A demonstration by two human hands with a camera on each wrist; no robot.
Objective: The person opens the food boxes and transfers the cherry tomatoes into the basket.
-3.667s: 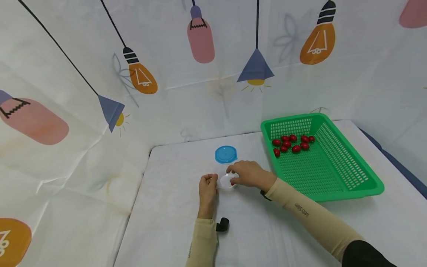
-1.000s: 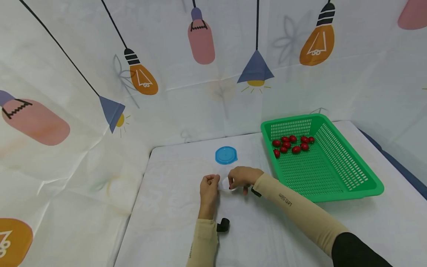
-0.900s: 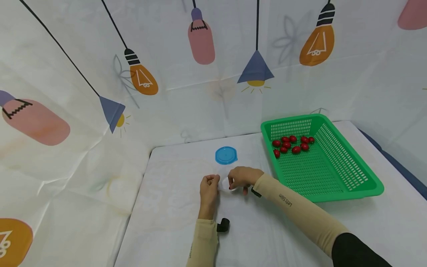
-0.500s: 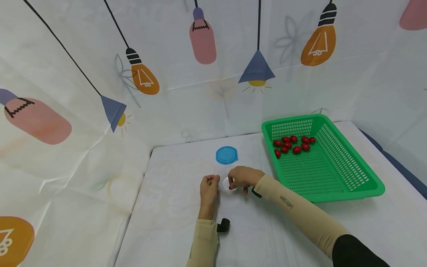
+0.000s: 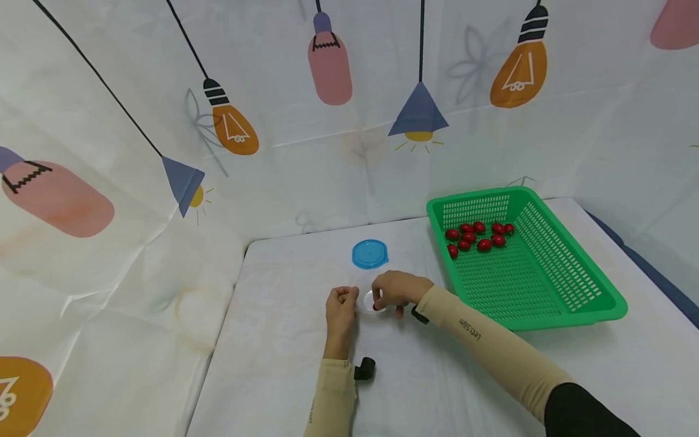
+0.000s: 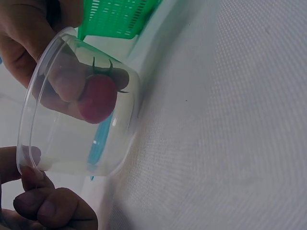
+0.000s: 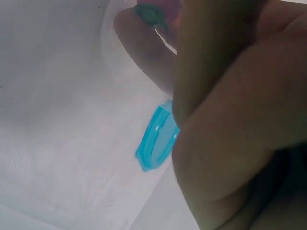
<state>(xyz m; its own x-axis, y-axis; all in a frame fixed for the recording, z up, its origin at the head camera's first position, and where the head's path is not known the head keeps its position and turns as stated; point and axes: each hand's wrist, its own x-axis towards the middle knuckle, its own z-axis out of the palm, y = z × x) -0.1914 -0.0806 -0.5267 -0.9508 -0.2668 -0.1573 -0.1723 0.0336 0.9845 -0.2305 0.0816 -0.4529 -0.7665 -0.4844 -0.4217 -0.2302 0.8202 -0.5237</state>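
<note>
A clear plastic cup (image 6: 62, 148) stands on the white-covered table, small and pale between the hands in the head view. My left hand (image 5: 340, 321) pinches its rim between thumb and finger, the other fingers curled. From the opposite side my right hand (image 5: 400, 287) reaches over the rim, fingertips down inside the cup. Those fingertips pinch a red cherry tomato (image 6: 97, 101) with green sepals, seen through the wall in the left wrist view. Behind the cup lies a round blue lid (image 5: 370, 254), flat on the cloth.
A green slotted basket (image 5: 535, 285) sits at the right, with several cherry tomatoes (image 5: 468, 237) grouped in its far left part. A printed sheet (image 5: 349, 164) hangs behind the table. The table's left edge (image 5: 221, 340) runs beside my left arm.
Since the oldest frame, my right hand has tipped down into the cup with the tomato and its forearm has shifted left. Over the last second both hands stay almost still.
</note>
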